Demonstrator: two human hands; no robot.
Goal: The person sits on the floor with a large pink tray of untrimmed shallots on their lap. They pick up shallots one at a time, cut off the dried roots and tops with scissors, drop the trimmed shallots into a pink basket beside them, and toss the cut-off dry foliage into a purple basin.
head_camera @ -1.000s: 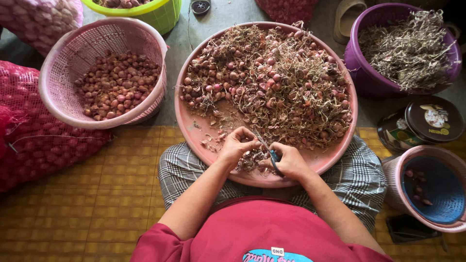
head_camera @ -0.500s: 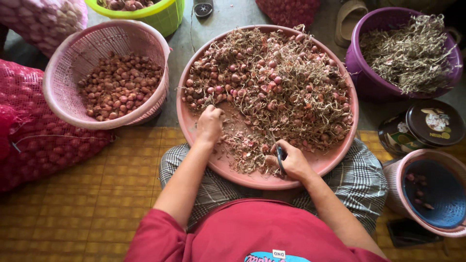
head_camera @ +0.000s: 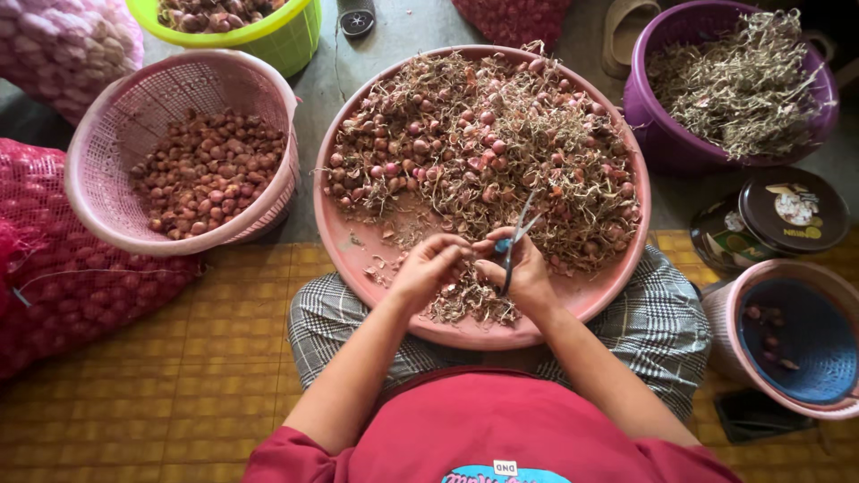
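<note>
Two hands meet over the near edge of the round pink tray (head_camera: 617, 277) on your lap: your right hand (head_camera: 523, 273) is closed round blue-handled scissors (head_camera: 514, 241), blades up, & your left hand (head_camera: 429, 268) pinches a small shallot (head_camera: 467, 253) just beside them. Tray's heaped w/ shallots & dry roots (head_camera: 483, 143). Pink basket (head_camera: 107, 143) of trimmed shallots sits left, purple tub (head_camera: 662, 134) of roots top right.
</note>
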